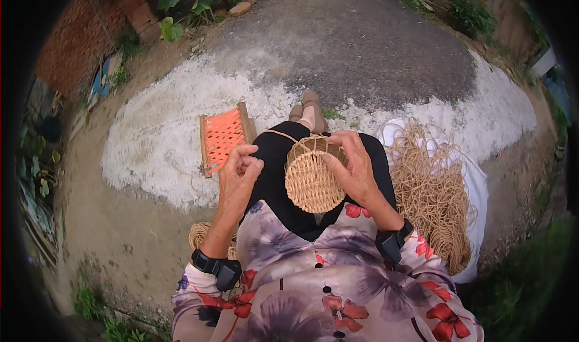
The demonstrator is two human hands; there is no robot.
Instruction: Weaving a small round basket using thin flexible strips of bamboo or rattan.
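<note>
A small round woven basket (pixel 315 182) rests over my lap, its flat woven base facing up toward me. My right hand (pixel 353 167) grips its far right rim, with the thumb on the woven base and the fingers at the open looped edge. From that rim a tan cord (pixel 278 131) arcs left toward my left hand (pixel 237 176). The left hand is raised over my left thigh, its fingers curled around the cord; the exact point of contact is partly hidden.
To my left stands a low wooden stool (pixel 224 138) with an orange woven seat. A big tangled pile of tan cord (pixel 428 197) lies on a white sack (pixel 477 191) at my right. Another cord coil (pixel 199 236) sits by my left forearm. Brick walls and plants edge the yard.
</note>
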